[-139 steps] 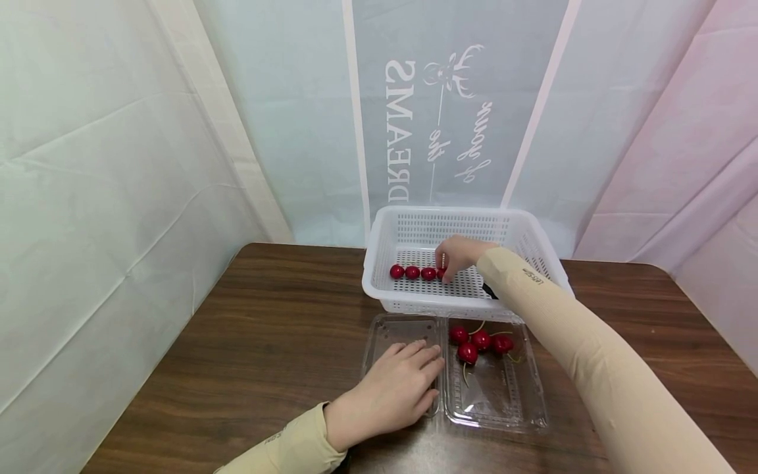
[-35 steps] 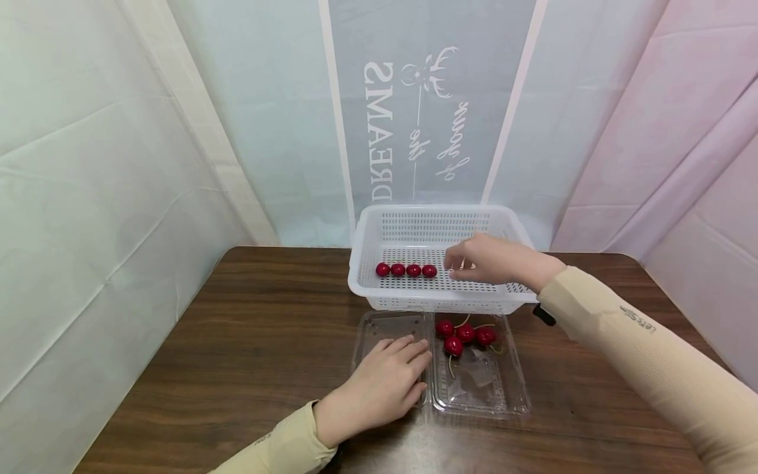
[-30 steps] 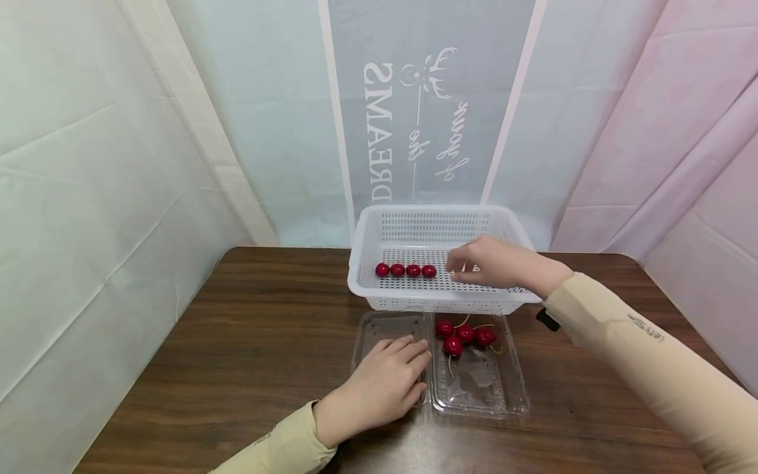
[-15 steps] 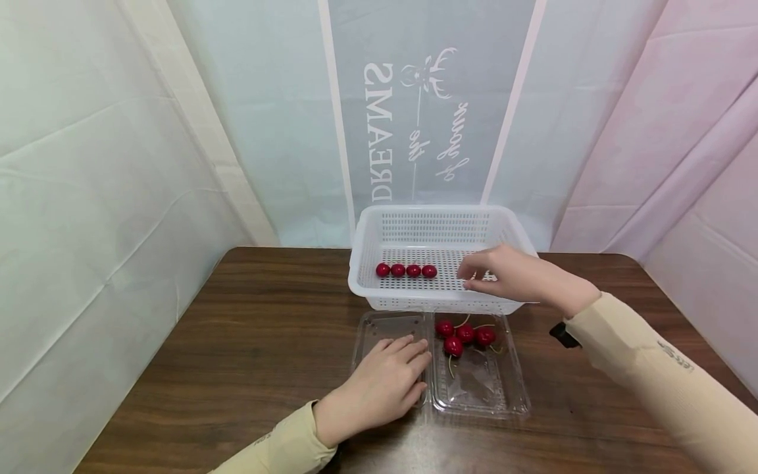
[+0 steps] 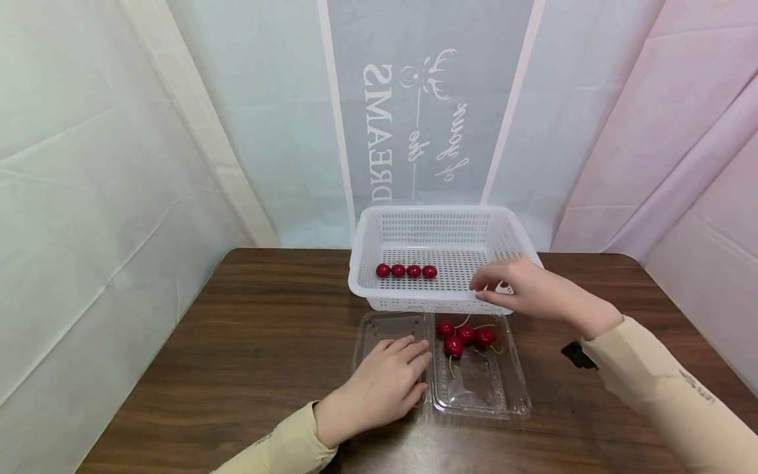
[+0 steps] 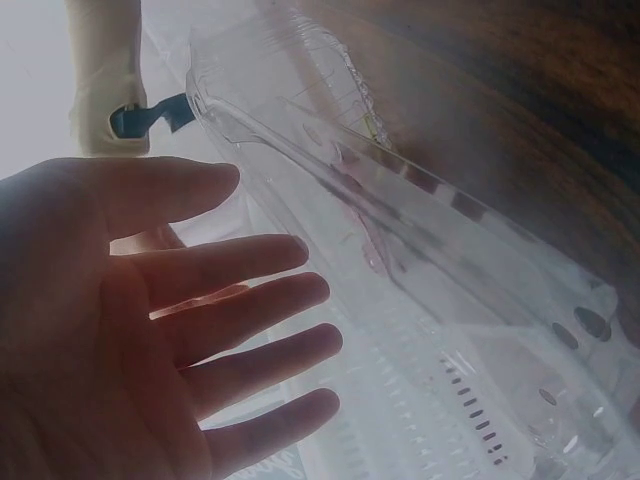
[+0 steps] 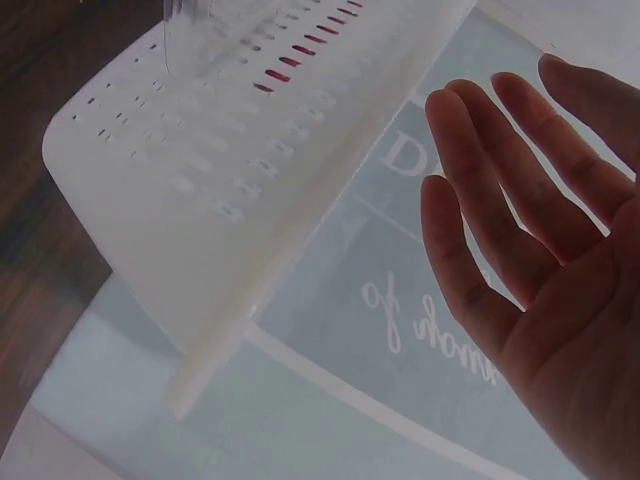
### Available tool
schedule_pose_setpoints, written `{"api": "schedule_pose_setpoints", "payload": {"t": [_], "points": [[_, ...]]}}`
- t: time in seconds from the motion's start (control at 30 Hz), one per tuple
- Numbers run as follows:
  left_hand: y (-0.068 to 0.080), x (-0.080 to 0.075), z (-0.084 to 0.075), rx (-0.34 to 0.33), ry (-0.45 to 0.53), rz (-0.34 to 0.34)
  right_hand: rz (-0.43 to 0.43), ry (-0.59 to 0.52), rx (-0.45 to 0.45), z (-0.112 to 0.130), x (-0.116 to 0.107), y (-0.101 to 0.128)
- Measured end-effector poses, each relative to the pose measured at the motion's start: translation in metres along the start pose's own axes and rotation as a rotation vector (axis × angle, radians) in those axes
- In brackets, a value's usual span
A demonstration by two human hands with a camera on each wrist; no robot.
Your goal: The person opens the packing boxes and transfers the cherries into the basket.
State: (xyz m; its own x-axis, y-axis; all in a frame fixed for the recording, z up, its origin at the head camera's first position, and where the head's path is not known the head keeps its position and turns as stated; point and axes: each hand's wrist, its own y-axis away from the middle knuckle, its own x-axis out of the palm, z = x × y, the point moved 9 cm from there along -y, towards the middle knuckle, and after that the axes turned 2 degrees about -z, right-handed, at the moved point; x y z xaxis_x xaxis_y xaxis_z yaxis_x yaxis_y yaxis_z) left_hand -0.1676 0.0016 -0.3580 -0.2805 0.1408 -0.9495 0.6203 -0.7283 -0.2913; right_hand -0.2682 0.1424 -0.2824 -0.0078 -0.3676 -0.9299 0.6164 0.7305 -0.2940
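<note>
A white perforated plastic basket [image 5: 426,303] stands at the back of the table, with several stemless red cherries [image 5: 413,270] in a row on its floor. My right hand [image 5: 530,289] hovers over the basket's front right rim, fingers loosely bent; the right wrist view shows nothing in its fingers [image 7: 500,200]. In front lies an opened clear plastic box [image 5: 481,400]. Its right half holds several cherries with stems [image 5: 466,334] at the far end. My left hand [image 5: 381,382] lies across the left half, fingers [image 6: 250,300] extended and spread in the left wrist view.
The box's hinge side touches or nearly meets the basket's front wall. A dark wood table [image 5: 254,342] carries everything. A printed curtain [image 5: 444,151] hangs right behind the basket, and pale cloth [image 5: 118,197] closes off the left side.
The right hand has let go of the last cherry in the basket's row and drawn right and toward me, to the rim. The left hand and the cherries in the box have stayed put.
</note>
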Motion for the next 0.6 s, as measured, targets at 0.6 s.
{"api": "schedule_pose_setpoints", "payload": {"t": [0.6], "points": [[0.0, 0.001, -0.001, -0.001, -0.002, 0.004, -0.05, -0.036, -0.085, 0.022, 0.011, 0.015]]}}
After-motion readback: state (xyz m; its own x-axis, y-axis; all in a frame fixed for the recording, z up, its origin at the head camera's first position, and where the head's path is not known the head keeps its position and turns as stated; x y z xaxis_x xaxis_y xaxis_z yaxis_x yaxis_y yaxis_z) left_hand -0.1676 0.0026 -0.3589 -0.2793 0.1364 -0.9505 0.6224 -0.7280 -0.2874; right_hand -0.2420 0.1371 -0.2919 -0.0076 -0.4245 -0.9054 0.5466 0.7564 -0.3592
